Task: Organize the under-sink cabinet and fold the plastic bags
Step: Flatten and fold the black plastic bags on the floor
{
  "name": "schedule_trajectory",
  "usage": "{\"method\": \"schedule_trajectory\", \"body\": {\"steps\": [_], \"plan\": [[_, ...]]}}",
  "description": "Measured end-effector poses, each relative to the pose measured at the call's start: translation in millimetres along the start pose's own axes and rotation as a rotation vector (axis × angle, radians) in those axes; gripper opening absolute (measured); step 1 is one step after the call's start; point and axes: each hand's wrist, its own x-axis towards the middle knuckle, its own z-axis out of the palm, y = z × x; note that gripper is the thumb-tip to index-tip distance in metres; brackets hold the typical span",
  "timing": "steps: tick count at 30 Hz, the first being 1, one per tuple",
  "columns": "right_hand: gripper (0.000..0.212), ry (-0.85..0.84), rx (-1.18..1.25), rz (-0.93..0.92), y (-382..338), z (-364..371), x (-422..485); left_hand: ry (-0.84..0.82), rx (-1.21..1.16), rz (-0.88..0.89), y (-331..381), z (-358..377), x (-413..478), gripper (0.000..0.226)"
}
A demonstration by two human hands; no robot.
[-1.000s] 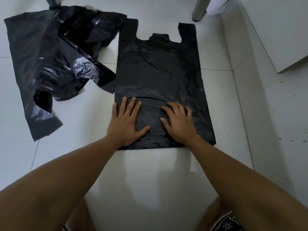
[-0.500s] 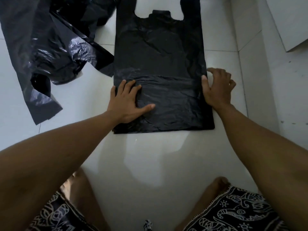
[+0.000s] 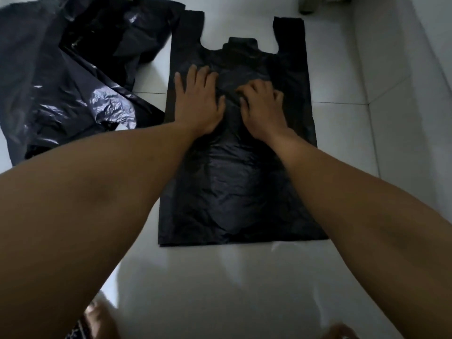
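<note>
My left hand (image 3: 199,104) presses flat and my right hand (image 3: 263,111) bent-fingered (pinching or not, I cannot tell) on the far half of the black handled plastic bag (image 3: 234,192) spread on the floor tiles (image 3: 220,289); I judge this is smoothing, and next one long edge needs lifting across.

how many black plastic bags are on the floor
2 for sure: one flat bag spread on the floor under the left hand and right hand, and a crumpled heap at its left, whose layers may hide more bags.
</note>
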Motion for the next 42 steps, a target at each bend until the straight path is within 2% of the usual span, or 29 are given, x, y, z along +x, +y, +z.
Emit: {"method": "schedule_trajectory", "body": {"steps": [3, 6, 12, 14, 15, 17, 19, 21, 23, 27, 29, 31, 35, 40, 42], "plan": [[0.03, -0.066, -0.061, -0.005, 15, 15, 12, -0.084, 0.013, 0.011, -8, 22, 7, 0.074], [0.043, -0.039, -0.14, -0.029, 56, 12, 13, -0.032, -0.036, 0.007, -14, 33, 6, 0.083], [0.049, -0.02, -0.182, 0.277, 166, -26, 43, -0.06, 0.013, -0.011, -12, 30, 8, 0.095], [0.049, 0.024, -0.166, 0.358, 173, -33, 57, -0.083, 0.019, -0.021, -11, 29, 9, 0.098], [0.047, 0.064, -0.143, 0.343, 164, -35, 63, -0.09, 0.018, -0.025, -10, 29, 9, 0.098], [0.04, 0.085, -0.088, 0.112, 130, -30, 72, -0.102, 0.015, -0.033, -10, 28, 10, 0.098], [0.033, 0.011, -0.059, -0.211, 91, -14, 74, -0.107, 0.025, -0.04, -11, 29, 10, 0.099], [0.032, -0.08, -0.085, -0.382, 74, 0, 74, -0.101, 0.035, -0.042, -11, 30, 11, 0.099], [0.034, -0.087, -0.126, -0.384, 79, 4, 87, -0.089, 0.043, -0.036, -12, 32, 11, 0.099], [0.043, -0.034, -0.155, -0.055, 116, -7, 131, -0.081, 0.049, -0.025, -12, 34, 11, 0.1], [0.043, 0.018, -0.102, 0.011, 112, -16, 147, -0.092, 0.048, -0.027, -13, 33, 12, 0.1], [0.04, 0.014, -0.024, -0.11, 85, -18, 158, -0.099, 0.046, -0.032, -12, 32, 12, 0.1], [0.032, -0.127, 0.131, -0.3, 1, -2, 178, -0.108, 0.042, -0.04, -12, 31, 12, 0.1], [0.032, -0.294, -0.049, -0.676, -40, 28, 204, -0.101, 0.016, -0.045, -13, 33, 13, 0.1], [0.038, -0.282, -0.161, -0.66, -33, 36, 230, -0.097, 0.03, -0.042, -13, 34, 13, 0.1]]}}
